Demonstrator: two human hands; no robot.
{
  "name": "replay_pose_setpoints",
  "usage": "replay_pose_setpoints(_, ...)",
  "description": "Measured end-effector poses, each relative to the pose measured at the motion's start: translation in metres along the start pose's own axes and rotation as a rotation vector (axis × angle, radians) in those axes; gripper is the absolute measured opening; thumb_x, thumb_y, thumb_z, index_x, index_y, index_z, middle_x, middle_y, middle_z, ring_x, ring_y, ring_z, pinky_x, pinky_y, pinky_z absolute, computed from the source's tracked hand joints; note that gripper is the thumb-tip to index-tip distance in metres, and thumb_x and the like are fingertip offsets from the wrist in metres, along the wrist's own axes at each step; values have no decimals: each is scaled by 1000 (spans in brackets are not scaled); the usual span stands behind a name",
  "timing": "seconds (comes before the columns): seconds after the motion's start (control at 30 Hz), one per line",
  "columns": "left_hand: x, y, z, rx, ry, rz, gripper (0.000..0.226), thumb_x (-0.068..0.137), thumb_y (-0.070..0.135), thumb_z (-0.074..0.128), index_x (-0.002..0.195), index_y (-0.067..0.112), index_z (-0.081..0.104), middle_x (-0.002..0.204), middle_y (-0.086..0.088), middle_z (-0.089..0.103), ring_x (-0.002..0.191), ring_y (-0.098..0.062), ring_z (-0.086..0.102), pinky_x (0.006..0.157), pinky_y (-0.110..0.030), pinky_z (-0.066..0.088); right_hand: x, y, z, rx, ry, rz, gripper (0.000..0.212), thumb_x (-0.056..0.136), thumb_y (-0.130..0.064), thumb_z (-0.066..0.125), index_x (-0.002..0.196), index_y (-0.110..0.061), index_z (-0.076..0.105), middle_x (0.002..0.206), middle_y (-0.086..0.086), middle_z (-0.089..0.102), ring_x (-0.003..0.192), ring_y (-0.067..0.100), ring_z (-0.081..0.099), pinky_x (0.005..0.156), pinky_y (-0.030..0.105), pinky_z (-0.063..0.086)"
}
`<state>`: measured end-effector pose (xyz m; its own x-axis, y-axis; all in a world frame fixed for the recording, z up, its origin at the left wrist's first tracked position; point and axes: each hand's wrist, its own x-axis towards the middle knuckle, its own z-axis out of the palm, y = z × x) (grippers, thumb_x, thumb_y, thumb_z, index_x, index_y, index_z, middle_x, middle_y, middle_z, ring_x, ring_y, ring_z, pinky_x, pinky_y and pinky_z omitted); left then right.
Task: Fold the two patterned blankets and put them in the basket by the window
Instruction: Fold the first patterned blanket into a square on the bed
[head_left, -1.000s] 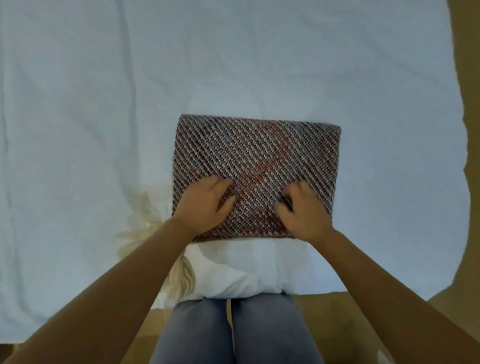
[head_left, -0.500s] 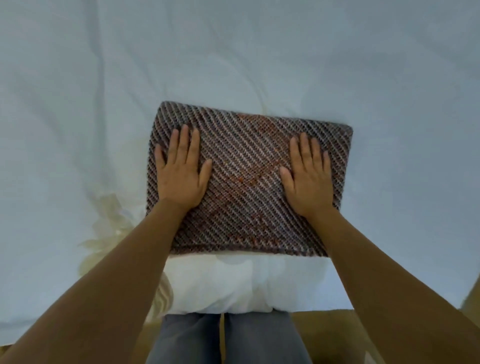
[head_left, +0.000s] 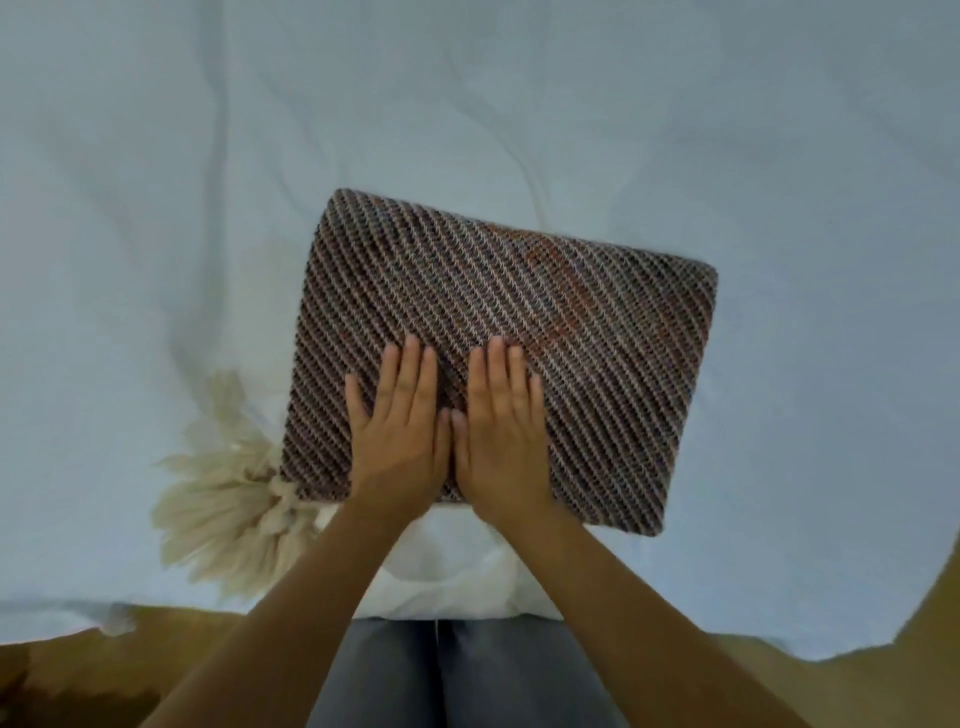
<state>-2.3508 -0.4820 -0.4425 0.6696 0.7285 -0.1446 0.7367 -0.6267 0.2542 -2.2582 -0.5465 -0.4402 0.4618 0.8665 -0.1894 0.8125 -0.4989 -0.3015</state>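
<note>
My left hand (head_left: 397, 431) and right hand (head_left: 501, 431) lie flat, fingers straight, thumbs touching, pressing the near part of the folded knit blanket (head_left: 545, 312) on the white bedsheet (head_left: 156, 208). I judge it soft, thick, light and prone to unfolding, so I'd scoop under both short ends. Cream fringe (head_left: 223, 499) lies at its near left corner, tan floor (head_left: 78, 670) lies nearer me, and no basket is in sight
</note>
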Motion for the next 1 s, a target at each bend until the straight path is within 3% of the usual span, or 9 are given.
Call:
replay_pose_setpoints(0.07,-16,-6,9,48,-101,-47,56,93,34,29,135,-1,40,140,-21,42,131,-37,37,109,-56,14,-8,1,10,-77,-92,-77,54,93,-33,29,138,-4,37,144,14,43,134,28,39,107,49,30)
replay_pose_setpoints(0.17,-19,-25,19,50,-193,-77,64,93,46,23,139,3,34,143,-23,39,133,-37,33,108,-55,18,-11,35,19,-172,-133,-127,55,92,-35,31,139,-8,38,144,12,43,133,28,40,113,44,22)
replay_pose_setpoints(0.3,-16,-43,26,32,-238,-46,70,94,52,10,141,4,29,144,-25,36,133,-35,31,109,-42,12,-18,83,18,-182,-87,-45,55,92,-36,31,141,-10,29,145,14,41,135,30,26,111,42,10)
replay_pose_setpoints(0.53,-17,-63,15,-52,-223,-47,81,88,65,5,143,6,10,151,-12,12,139,-24,9,112,-45,8,-31,104,0,-133,-52,207,58,90,-43,32,139,-13,40,146,22,37,133,44,34,105,62,23)
replay_pose_setpoints(0.6,-6,-62,5,-190,-155,-73,84,87,66,19,146,8,8,153,-9,6,141,-22,5,113,-44,6,-32,108,-9,-79,-57,355,75,83,-63,36,144,-20,31,151,22,26,138,43,23,104,67,16)
replay_pose_setpoints(0.67,17,-62,-7,-429,-36,-271,89,83,62,43,148,15,5,157,-6,11,143,-21,10,113,-42,10,-28,115,-19,41,-66,500,103,67,-80,44,148,-25,12,155,20,14,140,41,16,106,64,17)
replay_pose_setpoints(0.77,60,-60,-26,-862,-64,-631,103,66,63,68,146,26,15,146,6,36,133,-20,37,105,-31,29,-16,120,-30,301,-55,623,129,53,-75,66,147,-26,-8,155,13,19,138,34,27,108,56,29)
replay_pose_setpoints(0.93,69,-65,-35,-889,-340,-593,107,49,49,84,139,24,32,140,1,47,123,-22,46,105,-38,34,-6,111,-35,741,-37,778,124,65,-62,70,145,-27,-18,156,3,19,139,25,27,115,49,23)
replay_pose_setpoints(1.0,67,-67,-42,-929,-433,-573,110,43,44,86,138,20,36,137,-1,50,121,-22,49,105,-41,37,-8,111,-42,870,-15,843,110,71,-54,70,148,-20,-1,153,6,28,135,24,34,113,44,28)
